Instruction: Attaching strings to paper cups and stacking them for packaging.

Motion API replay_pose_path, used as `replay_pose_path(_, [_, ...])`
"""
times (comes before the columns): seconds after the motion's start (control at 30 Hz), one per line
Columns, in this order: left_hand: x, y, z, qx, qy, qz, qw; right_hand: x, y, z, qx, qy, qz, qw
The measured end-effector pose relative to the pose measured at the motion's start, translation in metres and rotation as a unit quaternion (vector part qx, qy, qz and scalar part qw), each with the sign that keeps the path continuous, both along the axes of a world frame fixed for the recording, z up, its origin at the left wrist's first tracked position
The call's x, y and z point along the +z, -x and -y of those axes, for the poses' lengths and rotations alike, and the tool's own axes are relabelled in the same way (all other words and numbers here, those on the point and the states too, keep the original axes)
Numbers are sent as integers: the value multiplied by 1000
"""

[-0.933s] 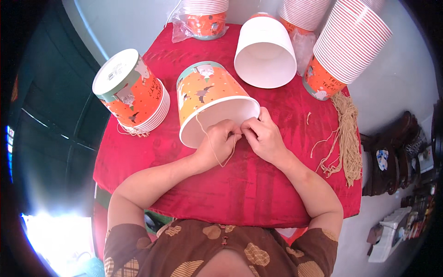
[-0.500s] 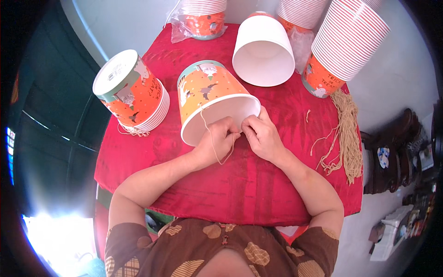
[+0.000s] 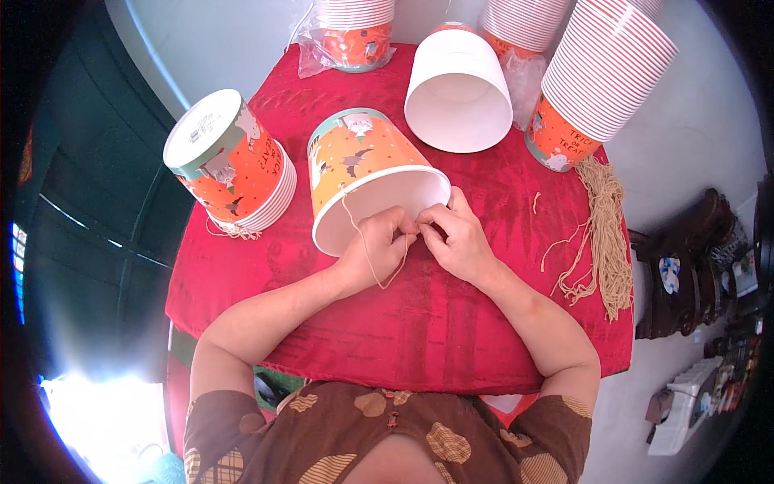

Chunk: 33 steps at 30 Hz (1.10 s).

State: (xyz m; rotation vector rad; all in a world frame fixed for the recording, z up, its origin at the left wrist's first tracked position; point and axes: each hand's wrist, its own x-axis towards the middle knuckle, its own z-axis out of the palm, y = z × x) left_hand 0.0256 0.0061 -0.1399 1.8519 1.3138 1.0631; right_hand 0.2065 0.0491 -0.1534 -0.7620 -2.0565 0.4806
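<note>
An orange paper bucket with cartoon prints lies on its side on the red tablecloth, its white mouth facing me. A thin tan string runs from a hole in its side down in a loop over the cloth. My left hand pinches this string at the bucket's lower rim. My right hand meets it there, fingertips pinched on the same string end against the rim.
A stack of finished orange buckets lies at the left. A plain white bucket lies behind. Tall stacks of buckets stand at the back and right. A bundle of tan strings lies at the right edge.
Both hands stayed at the bucket's rim, with small finger movements on the string. The bucket has barely shifted.
</note>
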Motion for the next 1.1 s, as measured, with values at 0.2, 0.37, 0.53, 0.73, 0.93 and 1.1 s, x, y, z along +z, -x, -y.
replay_pose_path(0.2, [1, 0, 0, 3, 20, -11, 1000, 4, 1, 1, 0, 13, -7, 1000])
replay_pose_path(0.37, [0, 0, -2, 6, 37, 13, 999, 1, -1, -1, 12, 31, -22, 999])
replay_pose_path(0.53, [0, 2, -2, 6, 43, -2, 999, 0, -2, -2, 19, 48, -17, 999])
replay_pose_path(0.73, [-5, 2, -7, 9, 69, 72, 995, -1, -2, -3, 28, 74, -25, 997])
replay_pose_path(0.93, [0, 2, -9, 21, 117, 126, 985, 1, -3, -1, 41, 75, -20, 996])
replay_pose_path(1.1, [-1, 2, -12, 24, 129, 136, 982, 1, -4, 0, 51, 52, -5, 997])
